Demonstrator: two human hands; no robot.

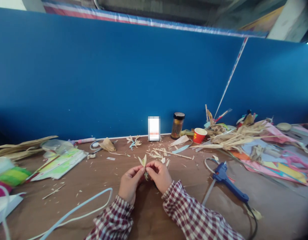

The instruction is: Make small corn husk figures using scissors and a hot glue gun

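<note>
Between my fingertips, just above the table, is a small flower-like piece of pale corn husk (144, 161) with pointed leaves sticking up. My left hand (130, 182) pinches its lower part from the left. My right hand (160, 175) pinches it from the right, thumb and finger closed. The base of the piece is mostly hidden behind the fingers. Beyond the hands lie husk scraps and a thin stick (172, 153). To the right, a blue glue gun (230, 183) lies on its side.
A red paper cup (200, 136) and a dark-lidded jar (177, 126) stand by the blue partition (119, 76). Dried husks (228, 136) and coloured paper (276, 168) are heaped at right. A painted sheet (60, 163) lies left; a white cable (86, 213) loops near my left sleeve.
</note>
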